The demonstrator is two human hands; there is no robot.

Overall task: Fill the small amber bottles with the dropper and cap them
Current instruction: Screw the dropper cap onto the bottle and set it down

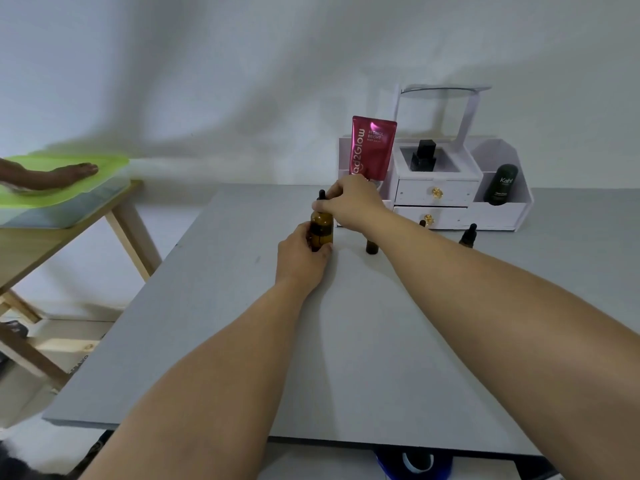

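Observation:
A large amber bottle (320, 230) stands near the far middle of the grey table (311, 341). My left hand (301, 258) is wrapped around its lower body. My right hand (353, 202) pinches the black dropper top (322, 199) at the bottle's neck. A small dark amber bottle without a cap (372, 245) stands just to the right, partly behind my right forearm. Another small amber bottle with a black dropper cap (468, 235) stands further right. A small dark tip (422, 223) shows above my forearm; I cannot tell what it belongs to.
A white drawer organiser (450, 199) sits at the back right, holding a pink pouch (372, 148), a black square bottle (424, 155) and a dark tube (502, 185). At left a wooden side table (69, 230) carries a green tray, with another person's hand (59, 176) on it.

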